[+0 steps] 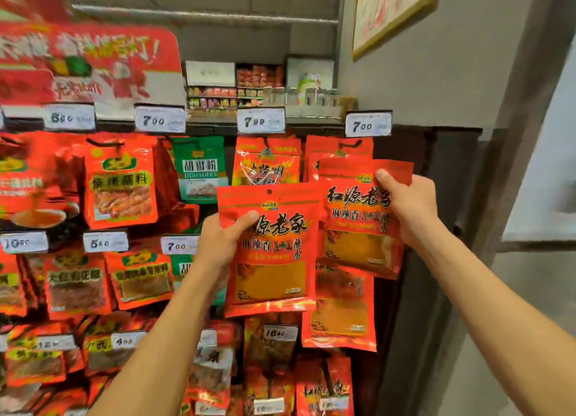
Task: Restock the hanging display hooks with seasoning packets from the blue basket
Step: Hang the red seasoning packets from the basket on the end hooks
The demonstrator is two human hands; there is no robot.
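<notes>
Both forearms reach up & fwd from the bottom of the view toward the hanging display, bare, elbows low, wrists raised.

Left hand (221, 244): grip closed on a red seasoning packet (270, 253), thumb across the front at its upper left edge, other fingers hidden behind. Packet upright, facing the camera, hang hole at top centre visible, not on a hook. It overlaps the hanging packets behind it in the middle column.

Right hand (408, 207): grip closed on a second red packet (358, 222) of the same print, thumb on the front near its top right corner, fingers behind. That one is slightly tilted, held higher, just below the 7.00 price tag (368, 124) at the display's right end, in front of the rightmost column. Whether its hole is on the hook (350, 144) – can't tell; top edge is blurred.

The two held packets touch or overlap edge to edge, left one in front.

Another same-print packet (339, 309) hangs below the right one. Green packet (199, 169) hangs in the top row, left of centre. Blue basket not in view. Grey wall (452, 82) at right.
</notes>
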